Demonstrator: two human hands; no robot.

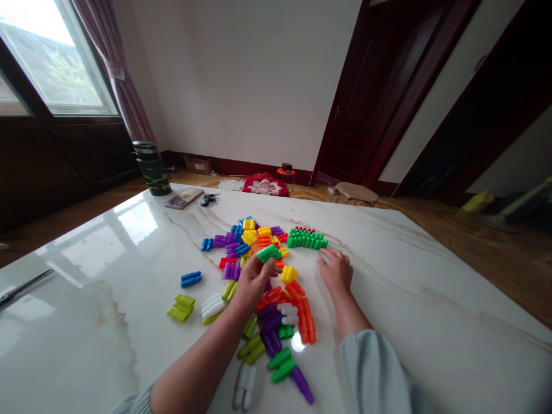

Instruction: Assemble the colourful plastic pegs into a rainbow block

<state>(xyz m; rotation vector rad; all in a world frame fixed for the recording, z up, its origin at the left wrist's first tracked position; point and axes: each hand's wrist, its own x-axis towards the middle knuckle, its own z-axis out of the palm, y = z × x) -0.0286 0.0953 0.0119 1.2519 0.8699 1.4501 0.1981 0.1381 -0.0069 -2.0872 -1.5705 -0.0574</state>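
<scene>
My left hand [254, 280] is closed around a green bullet-shaped plastic block piece [268, 253], held above a loose pile of similar pieces. On the table, my right hand [336, 270] rests with its fingers partly spread, close to the near right end of a row of joined green blocks [307, 239] with red pieces along its back. A pale patch shows at its fingertips, too small to make out. Under and around my left hand lie purple blocks [232, 271], yellow blocks [289, 274], orange blocks [306, 320] and white blocks [288, 313].
On the marble-patterned table [388, 276], a camouflage flask [152, 169], a phone [184, 198] and keys [209, 199] stand or lie at the back left. A dark long tool [26, 286] lies at the left edge. A stool [355, 193] stands beyond the table.
</scene>
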